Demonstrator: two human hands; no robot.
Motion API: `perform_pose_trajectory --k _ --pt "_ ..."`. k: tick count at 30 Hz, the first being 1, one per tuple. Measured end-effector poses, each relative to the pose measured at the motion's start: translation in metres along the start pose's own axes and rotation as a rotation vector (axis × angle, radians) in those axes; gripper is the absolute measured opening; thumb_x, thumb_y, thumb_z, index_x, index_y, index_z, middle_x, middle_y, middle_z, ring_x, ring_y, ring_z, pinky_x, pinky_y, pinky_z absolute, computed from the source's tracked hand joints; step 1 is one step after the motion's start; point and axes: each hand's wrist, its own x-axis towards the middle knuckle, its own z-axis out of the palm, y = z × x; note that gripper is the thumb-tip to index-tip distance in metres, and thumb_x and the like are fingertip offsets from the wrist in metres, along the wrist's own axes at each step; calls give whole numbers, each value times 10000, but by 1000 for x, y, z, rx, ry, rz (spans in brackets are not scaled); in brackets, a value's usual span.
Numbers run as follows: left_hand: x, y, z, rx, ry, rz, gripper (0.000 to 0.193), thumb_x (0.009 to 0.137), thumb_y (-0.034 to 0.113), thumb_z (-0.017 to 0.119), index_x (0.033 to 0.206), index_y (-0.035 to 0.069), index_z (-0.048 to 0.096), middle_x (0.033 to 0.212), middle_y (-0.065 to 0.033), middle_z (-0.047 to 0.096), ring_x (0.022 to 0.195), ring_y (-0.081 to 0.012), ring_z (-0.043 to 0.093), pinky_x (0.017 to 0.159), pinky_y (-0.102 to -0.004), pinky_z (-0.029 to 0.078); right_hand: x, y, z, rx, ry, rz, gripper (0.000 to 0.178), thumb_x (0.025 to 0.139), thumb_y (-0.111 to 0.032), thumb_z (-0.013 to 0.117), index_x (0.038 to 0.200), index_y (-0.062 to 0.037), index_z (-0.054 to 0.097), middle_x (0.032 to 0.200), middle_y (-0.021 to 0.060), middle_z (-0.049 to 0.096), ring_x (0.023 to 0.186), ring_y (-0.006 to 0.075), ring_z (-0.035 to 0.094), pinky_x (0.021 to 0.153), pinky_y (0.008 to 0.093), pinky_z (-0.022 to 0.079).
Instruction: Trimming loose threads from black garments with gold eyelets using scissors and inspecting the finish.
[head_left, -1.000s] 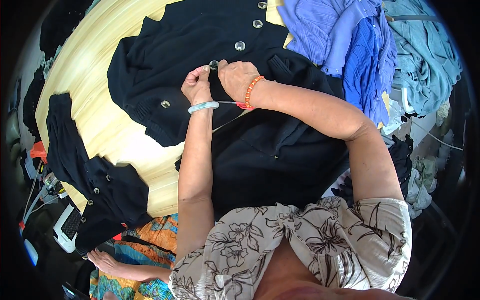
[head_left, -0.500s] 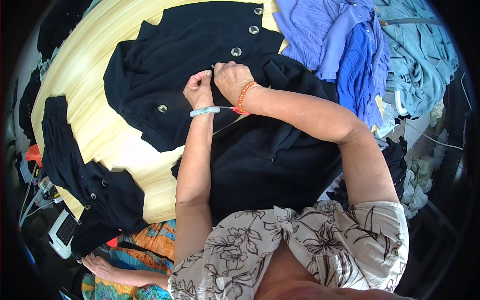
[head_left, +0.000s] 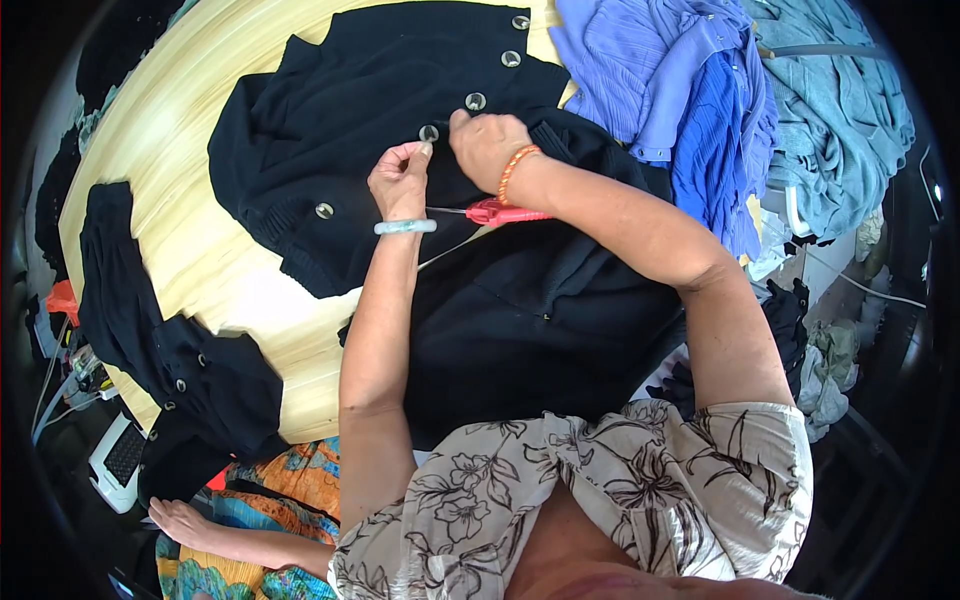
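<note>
While my left hand (head_left: 398, 182) pinches the near rim of a button (head_left: 429, 132) on the black garment (head_left: 335, 110), spread toward the far edge of the tabletop (head_left: 310, 330), my right hand (head_left: 490, 148) curls just beside, elbow (head_left: 712, 262) bent outward; whether it grips anything, I cannot tell.

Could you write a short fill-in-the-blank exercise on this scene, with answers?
At the fingertips of the left hand is a round ____ on the black garment.
The right hand has a bracelet at its wrist, mainly ____ in colour.
The pale bangle circles the ____ wrist.

Missing words: button; orange; left.
</note>
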Motion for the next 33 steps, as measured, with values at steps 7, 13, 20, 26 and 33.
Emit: perform_pose_trajectory --k 7,13,20,26,33 --pt "-57 59 -97 510 -336 187 28 843 25 697 839 5 677 787 -6 658 687 -49 561 641 -202 467 -66 121 -20 249 72 279 367 921 -407 561 1122 -102 526 788 215 663 775 429 642 668 501 505" --pt "-95 38 -257 1437 126 178 259 841 212 727 747 -17 649 715 -149 625 627 -280 585 614 -382 476 -218 210 -15 671 119 610 235 980 -230 467 992 -48 616 666 132 589 627 304 606 603 406 478" --pt "-121 57 -230 1351 -23 136 339 844 176 712 1123 1 634 1033 -129 645 843 -229 626 750 -336 525 -380 218 36 819 48 919 254 959 -217 500 906 -1 623 683 96 603 624 203 596 618 348 483" --pt "-118 94 -129 1217 -190 300 280 872 155 690 1097 -5 641 987 -98 658 833 -178 626 692 -294 505 -407 202 78 791 103 889 280 894 -141 530 1106 -7 654 757 119 676 652 184 650 656 332 510" --pt "-148 105 -98 1161 -256 315 229 860 97 698 1062 2 647 925 -55 656 766 -120 596 671 -243 478 -352 179 95 650 258 981 255 864 -180 538 1004 -58 712 894 226 676 828 380 664 796 457 512"
